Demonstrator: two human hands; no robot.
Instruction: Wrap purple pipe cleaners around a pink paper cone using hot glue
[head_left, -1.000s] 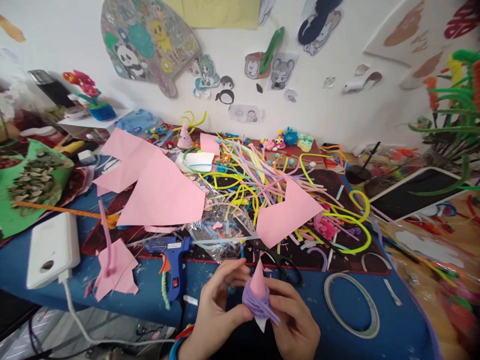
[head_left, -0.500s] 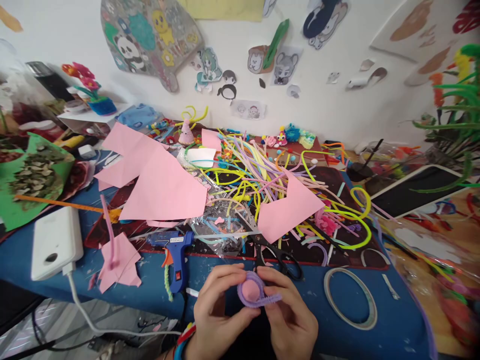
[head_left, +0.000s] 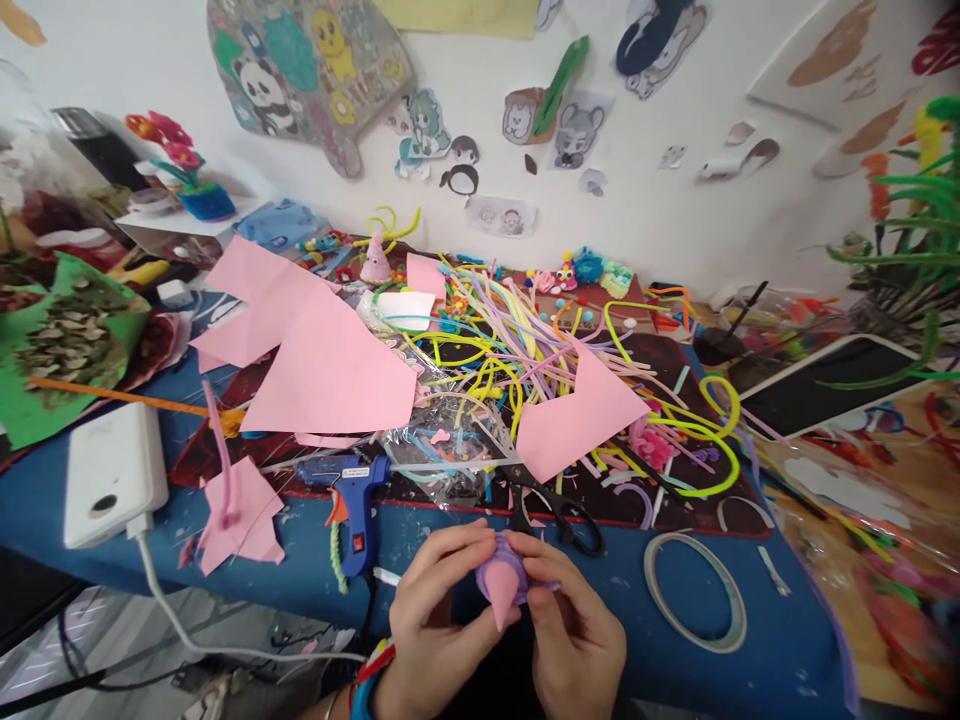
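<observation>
both hands pinching a little pink paper cone [head_left: 501, 583] wrapped in purple fuzzy wire | left hand [head_left: 435, 625], right hand [head_left: 574, 640], cone tip pointing toward me | just above the counter [head_left: 780, 660] edge | scissors [head_left: 551, 505] right behind, glue gun [head_left: 346, 500] to the left

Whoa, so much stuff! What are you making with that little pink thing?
A person is holding a small pink paper cone with a purple fuzzy pipe cleaner wound around its wide end. The left hand and right hand both pinch it, just above the blue table. Black scissors, a blue glue gun and a roll of tape lie close by.
</observation>
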